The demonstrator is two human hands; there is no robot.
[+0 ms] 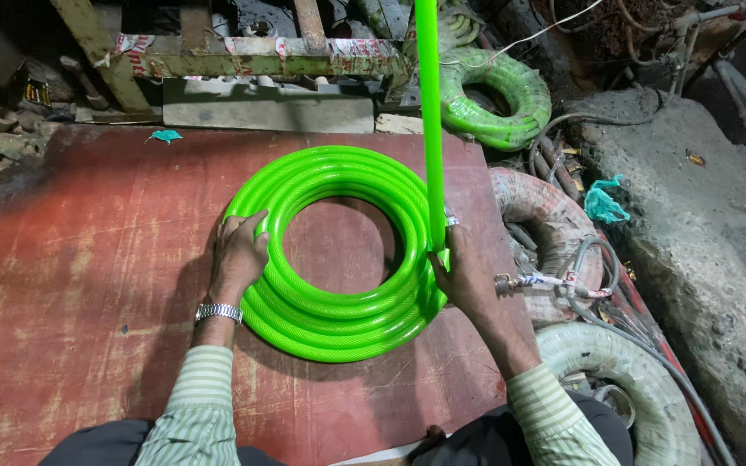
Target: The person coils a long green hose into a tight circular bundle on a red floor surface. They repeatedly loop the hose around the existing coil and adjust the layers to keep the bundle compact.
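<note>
Left hand (237,256) lies flat, fingers spread, pressing the left side of the green hose coil (338,311), which sits on the red board (71,285). Right hand (466,278) grips the hose's free run (429,121) at the coil's right edge. Wrapped coils (498,91) lie further right.

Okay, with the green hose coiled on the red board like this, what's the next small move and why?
Probably lay the next turn: the right hand guides the upright green length down onto the coiled hose, because that length meets the coil's right edge there while the left hand presses the coil's left side flat.
</note>
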